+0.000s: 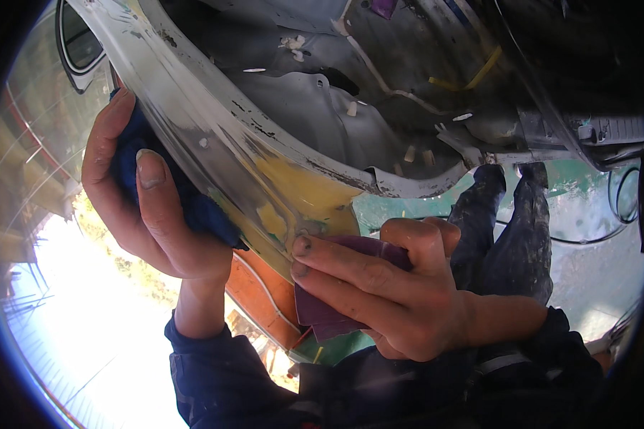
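A bare car body panel (215, 154) runs slantwise through the middle, its painted metal sanded to grey with patches of yellow filler (286, 179). My left hand (147, 207) is closed on a bunched dark blue cloth (172, 193), which rests against the panel's left side. Lower down, my right hand (408, 293) grips a folded sheet of maroon sandpaper (329, 314). Two of its fingertips touch the panel's lower end, where filler meets grey metal. The sandpaper hangs beneath those fingers, and part of it is hidden by them.
Beyond the panel lies the stripped car interior (293, 107), with a yellow strip (472, 71) and loose bits. Legs in dark, stained trousers (529, 229) stand on the green and grey floor, near a black cable (587, 241). An orange surface (261, 293) shows below the panel.
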The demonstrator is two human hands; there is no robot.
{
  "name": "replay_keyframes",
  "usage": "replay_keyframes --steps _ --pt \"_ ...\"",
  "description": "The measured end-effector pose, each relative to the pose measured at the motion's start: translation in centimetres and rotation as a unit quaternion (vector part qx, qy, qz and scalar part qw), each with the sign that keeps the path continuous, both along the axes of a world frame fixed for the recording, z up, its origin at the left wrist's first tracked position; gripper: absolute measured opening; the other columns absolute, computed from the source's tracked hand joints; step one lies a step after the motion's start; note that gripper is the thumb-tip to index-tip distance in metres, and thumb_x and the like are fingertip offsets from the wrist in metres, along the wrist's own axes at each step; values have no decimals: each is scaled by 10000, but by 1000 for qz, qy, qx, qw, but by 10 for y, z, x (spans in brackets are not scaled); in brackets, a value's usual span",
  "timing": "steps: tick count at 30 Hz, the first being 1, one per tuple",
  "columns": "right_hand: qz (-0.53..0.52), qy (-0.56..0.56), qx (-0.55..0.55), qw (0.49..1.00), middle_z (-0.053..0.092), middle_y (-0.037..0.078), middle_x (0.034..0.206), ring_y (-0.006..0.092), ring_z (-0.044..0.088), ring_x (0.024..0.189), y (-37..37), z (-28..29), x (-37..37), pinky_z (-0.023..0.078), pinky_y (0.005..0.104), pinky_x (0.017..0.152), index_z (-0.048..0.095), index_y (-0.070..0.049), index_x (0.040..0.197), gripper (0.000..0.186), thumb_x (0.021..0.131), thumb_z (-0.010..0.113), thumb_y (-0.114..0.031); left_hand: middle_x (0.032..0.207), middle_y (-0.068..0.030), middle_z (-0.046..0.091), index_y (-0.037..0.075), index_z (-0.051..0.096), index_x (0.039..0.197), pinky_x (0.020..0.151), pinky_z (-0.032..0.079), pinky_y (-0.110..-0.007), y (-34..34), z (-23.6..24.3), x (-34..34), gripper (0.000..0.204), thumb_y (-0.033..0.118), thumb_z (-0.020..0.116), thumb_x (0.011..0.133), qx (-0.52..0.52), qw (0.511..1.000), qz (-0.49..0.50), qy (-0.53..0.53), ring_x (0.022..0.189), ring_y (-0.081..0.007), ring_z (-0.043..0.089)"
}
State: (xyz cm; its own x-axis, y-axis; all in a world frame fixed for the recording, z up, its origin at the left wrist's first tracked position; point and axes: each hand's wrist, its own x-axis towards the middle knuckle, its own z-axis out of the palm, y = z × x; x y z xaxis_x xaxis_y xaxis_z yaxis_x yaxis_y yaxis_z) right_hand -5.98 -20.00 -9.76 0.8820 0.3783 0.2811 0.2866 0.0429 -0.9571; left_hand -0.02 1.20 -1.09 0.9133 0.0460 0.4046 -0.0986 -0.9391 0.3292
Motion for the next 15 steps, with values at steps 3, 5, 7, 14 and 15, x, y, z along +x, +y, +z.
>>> replay_keyframes --steps 3,5,7,14,15 --pt "-22 -37 -27 999 772 -39 1262 178 439 901 5 1 8 287 337 821 840 -134 1124 344 835 698 -254 1391 -168 634 -19 560 1397 1058 535 -407 0 -1 0 476 270 470 1029 -20 1000 -7 -2 1227 -256 649" --pt "-19 -23 -28 999 773 -42 1258 177 437 903 5 6 11 287 339 823 841 -133 1115 338 830 700 -248 1392 -166 634 -20 562 1395 1058 533 -406 -3 1 0 479 270 476 1023 -47 999 7 6 1225 -255 649" --pt "-22 -9 -22 999 775 -48 1252 173 437 906 4 5 9 287 341 824 843 -131 1101 328 829 701 -247 1389 -168 635 -25 560 1396 1059 532 -407 -3 -2 1 488 272 482 1016 -29 1000 3 -2 1224 -254 649" --pt "-50 -13 -17 998 789 -54 1249 156 448 922 8 -1 8 297 346 831 852 -139 1076 287 836 731 -239 1379 -174 640 -29 556 1400 1051 538 -413 -7 -4 1 504 279 494 1007 -13 1000 21 -10 1226 -271 649" --pt "-52 -15 -17 998 789 -54 1249 156 448 922 8 -1 9 297 346 831 852 -139 1076 287 836 731 -239 1393 -177 635 -30 547 1411 1066 532 -413 -4 -5 2 514 283 505 1005 -17 1000 2 -15 1238 -277 645"
